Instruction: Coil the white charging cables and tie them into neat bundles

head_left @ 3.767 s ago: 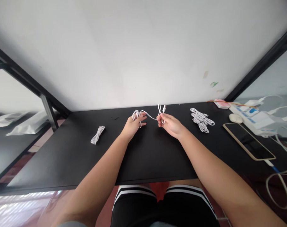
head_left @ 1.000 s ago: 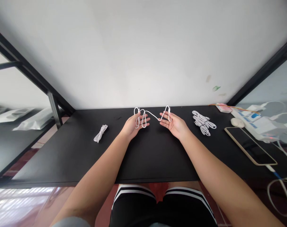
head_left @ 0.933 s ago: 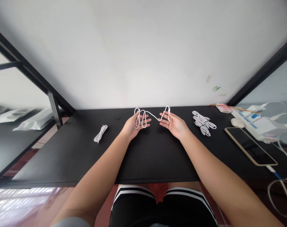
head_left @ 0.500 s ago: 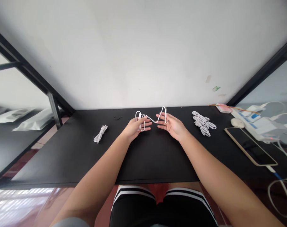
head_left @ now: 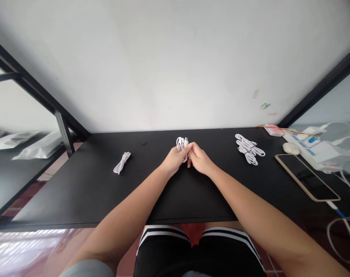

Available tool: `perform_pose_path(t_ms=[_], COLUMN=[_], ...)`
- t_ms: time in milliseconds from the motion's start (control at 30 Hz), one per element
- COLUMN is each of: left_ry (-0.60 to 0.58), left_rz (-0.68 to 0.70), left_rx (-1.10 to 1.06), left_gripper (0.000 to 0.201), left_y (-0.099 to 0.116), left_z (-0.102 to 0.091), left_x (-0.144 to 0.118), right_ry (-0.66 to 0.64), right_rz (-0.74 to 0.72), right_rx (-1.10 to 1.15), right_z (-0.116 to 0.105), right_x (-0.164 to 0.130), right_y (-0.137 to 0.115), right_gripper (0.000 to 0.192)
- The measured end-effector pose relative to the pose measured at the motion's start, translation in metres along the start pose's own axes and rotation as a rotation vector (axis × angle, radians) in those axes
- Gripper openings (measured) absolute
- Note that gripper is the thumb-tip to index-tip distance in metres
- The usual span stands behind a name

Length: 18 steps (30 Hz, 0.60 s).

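A white cable (head_left: 180, 145) is gathered into loops above the middle of the black table (head_left: 85, 184). My left hand (head_left: 173, 161) grips the loops from the left. My right hand (head_left: 198, 159) presses against it from the right and pinches the same cable, fingers closed. The two hands touch. Parts of the cable are hidden inside the fingers.
A small bundled white cable (head_left: 121, 162) lies to the left. A pile of several white cables (head_left: 249, 149) lies to the right. Further right are a phone (head_left: 307, 177), a white mouse (head_left: 288, 147), a power strip (head_left: 310, 145) with plugged cords, and a black frame post (head_left: 62, 132) at left.
My hands were apart with the cable stretched between them; they have come together at the middle, and the cable is now gathered into one bunch of loops.
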<state>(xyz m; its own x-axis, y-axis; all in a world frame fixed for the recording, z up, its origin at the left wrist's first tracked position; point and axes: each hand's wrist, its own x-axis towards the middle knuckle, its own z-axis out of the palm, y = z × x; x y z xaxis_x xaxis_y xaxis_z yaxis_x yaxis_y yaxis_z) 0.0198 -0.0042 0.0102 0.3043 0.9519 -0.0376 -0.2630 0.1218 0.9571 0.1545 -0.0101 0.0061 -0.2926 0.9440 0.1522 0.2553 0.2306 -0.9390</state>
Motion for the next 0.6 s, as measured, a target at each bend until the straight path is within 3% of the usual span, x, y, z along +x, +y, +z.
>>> perform_pose_path(t_ms=[133, 267, 400, 500, 600], left_ry=[0.109, 0.141, 0.292, 0.398, 0.359], left_rz=[-0.052, -0.004, 0.032, 0.068, -0.013], left_rx=[-0.008, -0.036, 0.04, 0.096, 0.072], left_gripper=[0.04, 0.038, 0.042, 0.042, 0.038], left_y=[0.0, 0.003, 0.007, 0.011, 0.014], left_z=[-0.003, -0.008, -0.012, -0.016, -0.021], left_x=[0.002, 0.002, 0.003, 0.005, 0.005], right_ry=[-0.03, -0.091, -0.149, -0.117, -0.008], right_rz=[-0.063, -0.131, -0.151, -0.163, -0.188], right_rx=[-0.173, -0.31, -0.373, -0.36, -0.337], right_z=[0.003, 0.003, -0.001, -0.006, -0.011], right_x=[-0.006, -0.008, -0.01, -0.011, -0.01], right_y=[-0.01, -0.016, -0.017, -0.018, -0.019], right_gripper=[0.007, 0.011, 0.023, 0.032, 0.036])
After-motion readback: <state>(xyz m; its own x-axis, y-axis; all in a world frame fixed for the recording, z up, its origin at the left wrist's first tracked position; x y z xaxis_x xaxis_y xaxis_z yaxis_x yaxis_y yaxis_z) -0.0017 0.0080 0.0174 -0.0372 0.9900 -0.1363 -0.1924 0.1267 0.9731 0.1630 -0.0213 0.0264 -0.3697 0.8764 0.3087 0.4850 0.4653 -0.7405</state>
